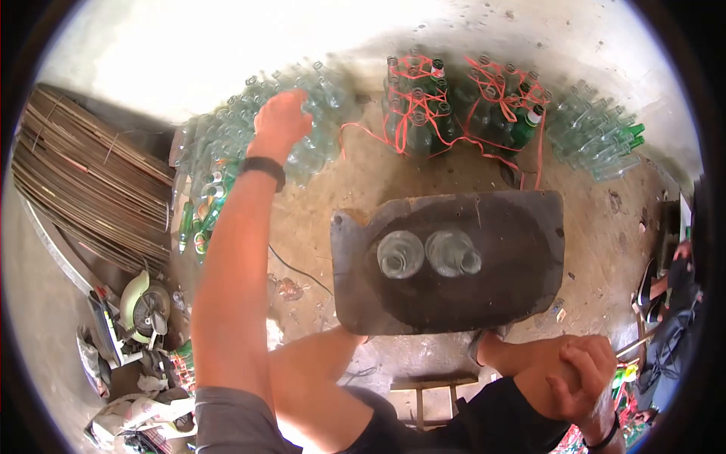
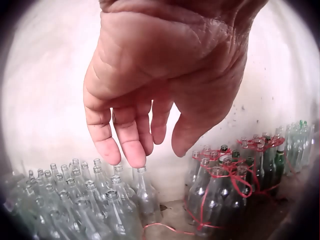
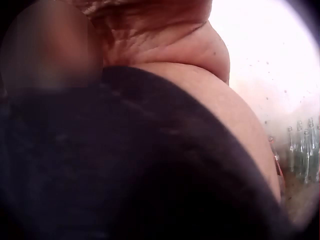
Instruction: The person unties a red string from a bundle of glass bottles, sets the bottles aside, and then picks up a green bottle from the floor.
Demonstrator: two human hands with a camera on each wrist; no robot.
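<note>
My left hand (image 1: 281, 119) is stretched out over the crowd of clear glass bottles (image 1: 227, 136) by the wall. The left wrist view shows that hand (image 2: 165, 75) with fingers hanging down, slightly bent and apart, above the bottle necks; a fingertip overlaps the top of one bottle (image 2: 147, 197), and whether they touch I cannot tell. My right hand (image 1: 582, 376) rests on my right knee, holding nothing. Between my knees and the wall is a dark board (image 1: 522, 280) bearing two clear bottles, the left one (image 1: 400, 255) beside the right one (image 1: 452, 253).
Bottle bundles tied with red string (image 1: 418, 129) stand behind the board, with more bottles (image 1: 594, 136) to their right. Stacked flat brown sheets (image 1: 91, 174) lean at the left, above a pale green fan-like object (image 1: 144, 306). A small wooden stool (image 1: 432, 384) is near my legs.
</note>
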